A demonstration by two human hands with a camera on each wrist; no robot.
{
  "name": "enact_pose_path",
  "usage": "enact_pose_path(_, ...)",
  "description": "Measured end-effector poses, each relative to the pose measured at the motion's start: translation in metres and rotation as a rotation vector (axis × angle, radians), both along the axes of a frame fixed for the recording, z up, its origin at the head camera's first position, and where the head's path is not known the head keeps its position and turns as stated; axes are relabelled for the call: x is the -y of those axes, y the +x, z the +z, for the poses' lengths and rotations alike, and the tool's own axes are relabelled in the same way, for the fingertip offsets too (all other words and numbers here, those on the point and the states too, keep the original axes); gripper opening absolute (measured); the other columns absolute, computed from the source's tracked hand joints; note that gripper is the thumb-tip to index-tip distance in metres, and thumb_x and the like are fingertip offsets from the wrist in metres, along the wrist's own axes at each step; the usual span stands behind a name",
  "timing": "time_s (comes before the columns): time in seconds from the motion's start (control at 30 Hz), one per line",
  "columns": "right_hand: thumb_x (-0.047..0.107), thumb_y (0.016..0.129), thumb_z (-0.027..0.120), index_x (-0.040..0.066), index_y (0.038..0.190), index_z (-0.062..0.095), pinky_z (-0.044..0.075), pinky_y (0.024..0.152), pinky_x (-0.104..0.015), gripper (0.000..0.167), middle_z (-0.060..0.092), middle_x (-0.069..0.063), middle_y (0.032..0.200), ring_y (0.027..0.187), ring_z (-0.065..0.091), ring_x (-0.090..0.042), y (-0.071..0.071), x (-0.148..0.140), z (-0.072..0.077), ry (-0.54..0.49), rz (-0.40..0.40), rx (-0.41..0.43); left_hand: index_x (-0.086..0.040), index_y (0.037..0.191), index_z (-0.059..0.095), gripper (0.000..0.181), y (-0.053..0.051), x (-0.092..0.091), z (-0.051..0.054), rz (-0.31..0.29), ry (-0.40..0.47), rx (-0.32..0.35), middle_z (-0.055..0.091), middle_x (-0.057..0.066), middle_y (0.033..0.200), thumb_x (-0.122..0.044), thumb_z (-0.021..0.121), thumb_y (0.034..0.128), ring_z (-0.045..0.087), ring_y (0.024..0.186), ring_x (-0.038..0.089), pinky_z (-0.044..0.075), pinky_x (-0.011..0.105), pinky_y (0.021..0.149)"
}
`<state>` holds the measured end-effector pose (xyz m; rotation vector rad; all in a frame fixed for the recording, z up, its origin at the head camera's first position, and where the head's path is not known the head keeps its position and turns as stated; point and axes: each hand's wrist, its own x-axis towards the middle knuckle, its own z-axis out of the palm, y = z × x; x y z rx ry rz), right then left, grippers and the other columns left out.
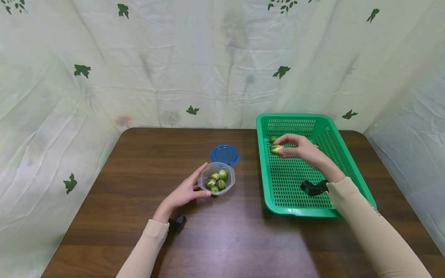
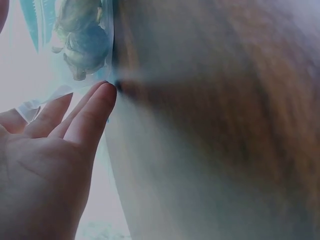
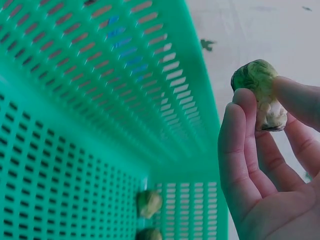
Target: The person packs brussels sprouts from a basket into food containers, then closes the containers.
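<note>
The left hand (image 1: pixel 184 192) has its thumb and fingers spread around the near-left side of a clear plastic bowl (image 1: pixel 231 185), which holds several green sprouts (image 1: pixel 221 184). In the left wrist view, nearly straight fingers (image 2: pixel 95 112) touch the bowl's side, with sprouts (image 2: pixel 86 47) visible through it. Above the left part of a green basket (image 1: pixel 265 181), the right hand (image 1: pixel 304 150) pinches one sprout (image 1: pixel 276 150) between thumb and fingers. The right wrist view shows this sprout (image 3: pixel 257 85) whole, and two others (image 3: pixel 149 203) down in the basket (image 3: pixel 170 150).
A blue lid (image 1: pixel 224 153) lies on the brown table (image 1: pixel 156 154) just behind the bowl. The basket occupies the table's right side, a gap away from the bowl. Pale curtains (image 1: pixel 208 69) with leaf-like shapes hang behind and at both sides.
</note>
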<state>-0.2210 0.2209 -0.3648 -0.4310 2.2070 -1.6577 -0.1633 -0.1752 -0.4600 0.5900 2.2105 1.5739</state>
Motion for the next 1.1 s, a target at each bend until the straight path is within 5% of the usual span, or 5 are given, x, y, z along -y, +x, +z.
enact_pose_path(0.7,0.005,0.091,0.063,-0.003,0.113,0.060,0.053,0.080,-0.041,0.023,0.057,-0.020,0.106,0.085,0.064,-0.028,0.003,0.069,0.012,-0.048,0.172,-0.029,-0.014,0.155,0.009,0.095,0.000,0.000,0.000,0.002,0.006,-0.006,0.015,0.010,0.157,-0.013,0.073,0.0858,0.034,0.134,0.034,0.039,0.048,0.100)
enact_pose_path(1.1,0.004,0.091,0.063,-0.004,0.110,0.061,0.053,0.080,-0.045,0.021,0.061,-0.016,0.106,0.085,0.064,-0.032,0.003,0.109,0.005,-0.061,0.242,-0.012,-0.014,0.155,0.009,0.094,0.000,-0.001,-0.002,0.003,0.008,0.000,0.016,0.012,0.156,-0.012,0.073,0.0858,0.034,0.134,0.034,0.039,0.047,0.101)
